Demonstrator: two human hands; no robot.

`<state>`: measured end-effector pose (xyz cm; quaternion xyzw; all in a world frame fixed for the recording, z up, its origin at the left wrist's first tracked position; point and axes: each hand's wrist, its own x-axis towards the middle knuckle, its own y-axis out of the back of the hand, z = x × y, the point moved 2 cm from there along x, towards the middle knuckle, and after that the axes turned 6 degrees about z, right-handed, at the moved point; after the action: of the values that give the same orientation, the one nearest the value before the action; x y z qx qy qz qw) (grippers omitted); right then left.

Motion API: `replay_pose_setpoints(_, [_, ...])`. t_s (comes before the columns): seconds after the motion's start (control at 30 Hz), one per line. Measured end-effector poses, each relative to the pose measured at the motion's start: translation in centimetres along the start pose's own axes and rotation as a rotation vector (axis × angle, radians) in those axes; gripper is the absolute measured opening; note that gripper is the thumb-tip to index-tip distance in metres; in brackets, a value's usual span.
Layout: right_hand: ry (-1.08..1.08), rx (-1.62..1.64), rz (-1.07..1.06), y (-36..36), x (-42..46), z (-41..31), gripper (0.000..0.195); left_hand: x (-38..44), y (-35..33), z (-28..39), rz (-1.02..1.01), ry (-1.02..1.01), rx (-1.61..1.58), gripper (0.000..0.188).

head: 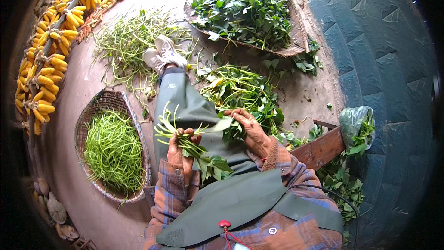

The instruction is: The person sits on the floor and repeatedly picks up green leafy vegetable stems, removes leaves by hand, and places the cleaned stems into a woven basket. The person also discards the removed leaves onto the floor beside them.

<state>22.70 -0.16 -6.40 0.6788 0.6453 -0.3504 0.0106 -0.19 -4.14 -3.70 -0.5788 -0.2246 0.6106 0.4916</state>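
Observation:
My left hand [182,147] grips a bunch of long pale-green leaf stalks [189,143], their cut ends fanned out to the upper left. Broad green leaves [213,167] droop from the bunch below that hand. To its right, my right hand [252,128] has its thumb and fingers pinched on green leaves [233,130], over my apron-covered lap. One pale leaf [220,124] points from these fingers toward the stalks. Just beyond the right hand lies a heap of leafy vines [242,93] on the floor.
At left stands a woven basket [77,139] holding trimmed green stalks [112,152]. Loose stems [128,41] lie beyond my shoes [164,53]. A large woven tray [242,43] bears leaves. Corn cobs [45,80] hang at left. A plastic bag [350,121] sits by a wooden bench [321,147].

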Motion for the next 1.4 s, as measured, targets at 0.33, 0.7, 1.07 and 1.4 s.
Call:
replay_pose_setpoints(0.33, [0.234,0.263,0.257,9.8,17.4,-19.3,0.043,0.2,1.4,-0.6,0.09,-0.044,0.064,0.014])
replay_pose_setpoints(0.7, [0.522,-0.739,-0.297,-4.9,3.5,-6.0,0.011,0.7,0.9,-1.0,0.053,-0.095,0.003,0.014])
replay_pose_setpoints(1.07, [1.148,-1.373,-0.362,-12.6,-3.6,-2.2,0.057,-0.1,1.3,-1.0,0.102,-0.056,0.125,0.026])
replay_pose_setpoints(1.4, [0.83,-1.181,-0.485,-11.2,-2.7,-0.3,0.042,-0.3,2.0,-1.5,0.171,-0.059,0.345,0.034])
